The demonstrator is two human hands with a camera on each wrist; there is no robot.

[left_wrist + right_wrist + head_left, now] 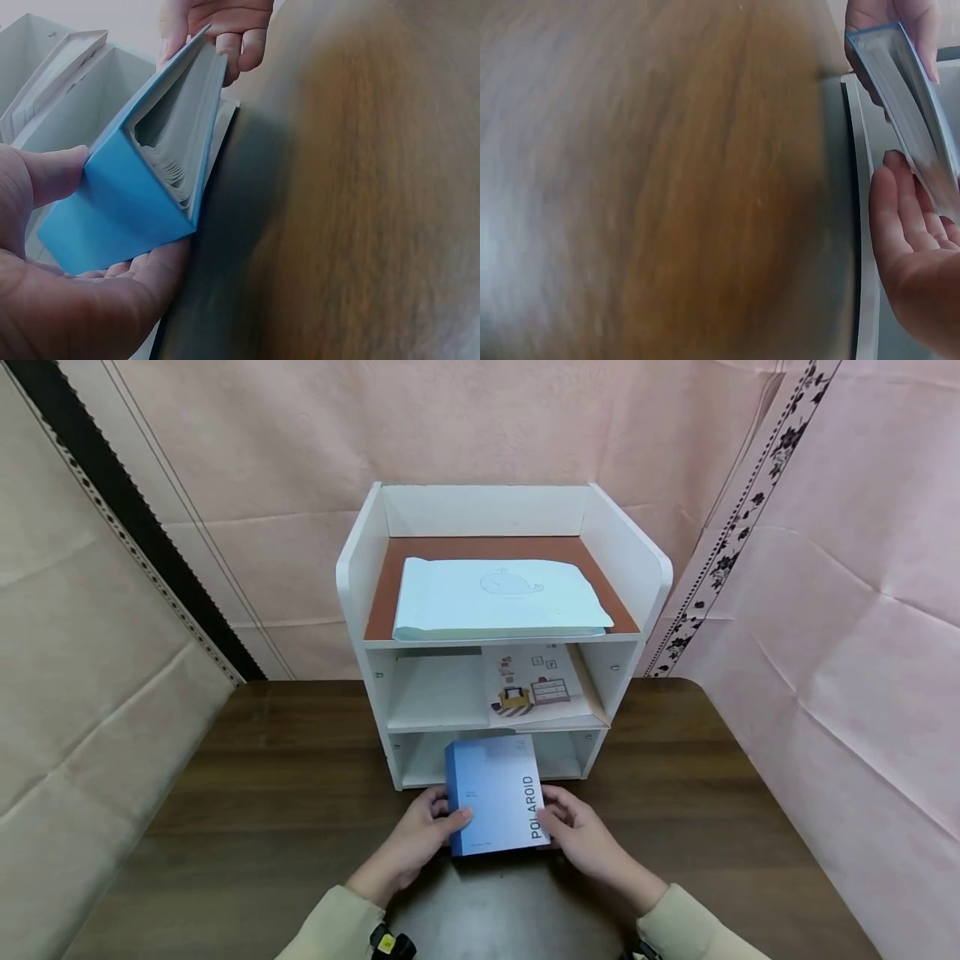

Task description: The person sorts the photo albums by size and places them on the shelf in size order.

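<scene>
A blue photo album (495, 793) lettered POLAROID is held level in front of the lowest compartment of a white shelf unit (480, 643). My left hand (418, 837) grips its spine side, thumb on the cover and fingers beneath. At the opposite edge, my right hand (581, 831) holds it with the thumb on top. In the left wrist view the album (124, 202) shows its spine and a stack of clear-looking page sleeves between slightly parted covers. The right wrist view has the right hand's fingers (907, 210) under the album.
On the top shelf lies a pale blue sheet or pad (502, 597) with a whale drawing. A printed booklet (536, 685) lies on the middle shelf, to the right. The unit stands on a dark wooden table (285, 827), with pink cloth (480, 418) hanging behind.
</scene>
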